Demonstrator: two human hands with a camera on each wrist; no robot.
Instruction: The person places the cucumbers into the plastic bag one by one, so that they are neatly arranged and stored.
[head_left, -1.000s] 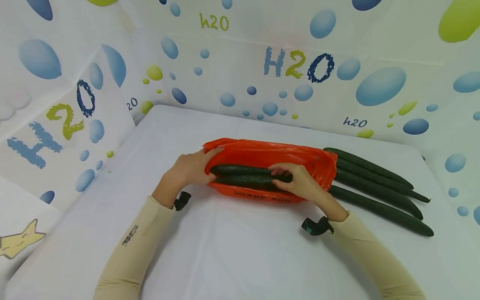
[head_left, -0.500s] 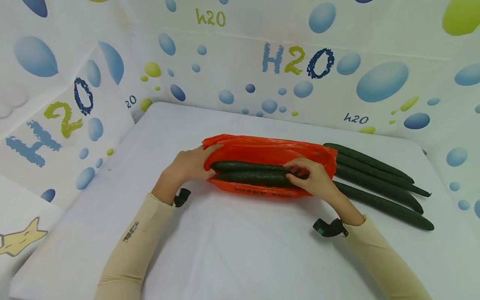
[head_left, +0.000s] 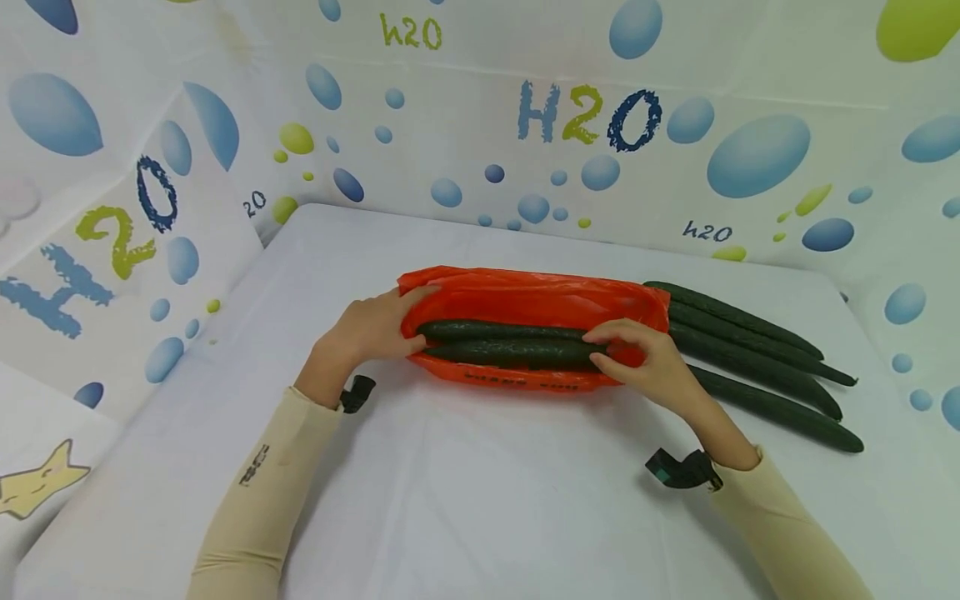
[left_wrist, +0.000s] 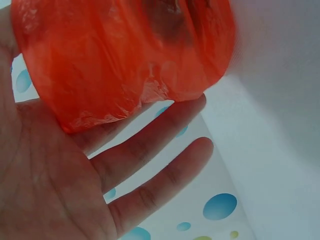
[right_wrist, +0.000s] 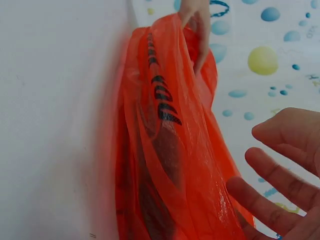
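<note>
An orange-red plastic bag lies lengthwise on the table, its long opening facing up. Two dark green cucumbers show inside, side by side. At the bag's left end, my left hand holds the rim, thumb and a finger hooked over it. The left wrist view has the other fingers extended along the outside of the bag. My right hand is over the bag's right end, thumb and fingers spread around the cucumbers' near ends. Those fingers look loosely bent and apart in the right wrist view.
Several more long cucumbers lie at an angle on the white table, right beside the bag's right end. Behind the table hangs a white backdrop with blue and green drops and lettering.
My right hand has slid to the right along the cucumbers, its fingers spreading apart and uncovering more of their length. My left hand stays at the bag's left end.
</note>
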